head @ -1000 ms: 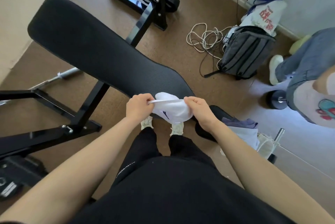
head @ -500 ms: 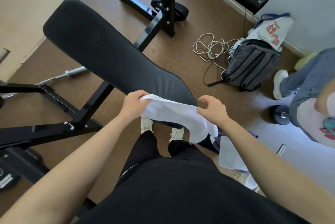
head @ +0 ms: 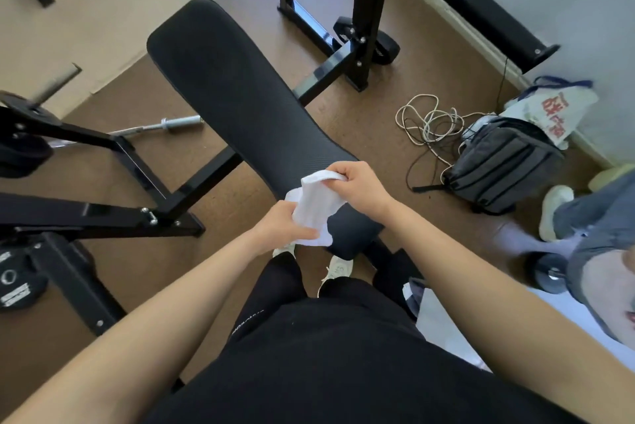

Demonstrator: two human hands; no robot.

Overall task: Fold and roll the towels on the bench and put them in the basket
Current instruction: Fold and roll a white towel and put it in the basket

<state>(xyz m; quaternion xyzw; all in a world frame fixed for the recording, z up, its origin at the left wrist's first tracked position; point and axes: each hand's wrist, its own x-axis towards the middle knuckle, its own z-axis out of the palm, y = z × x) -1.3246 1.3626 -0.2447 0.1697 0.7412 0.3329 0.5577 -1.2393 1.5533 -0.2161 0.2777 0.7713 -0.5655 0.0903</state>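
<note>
Whereas the white towel (head: 318, 207) was stretching wide a moment ago, the left grip (head: 281, 229) and right grip (head: 360, 190) are now coming together, both pinching it doubled above the table's (head: 240, 97) near end. Folding is advancing, with the right sitting at 1 o'clock of the left.

The towel (head: 316, 205) hides fingertips of left hand (head: 283, 229) and right hand (head: 362, 190); the edge crops a bystander (head: 599, 234).
</note>
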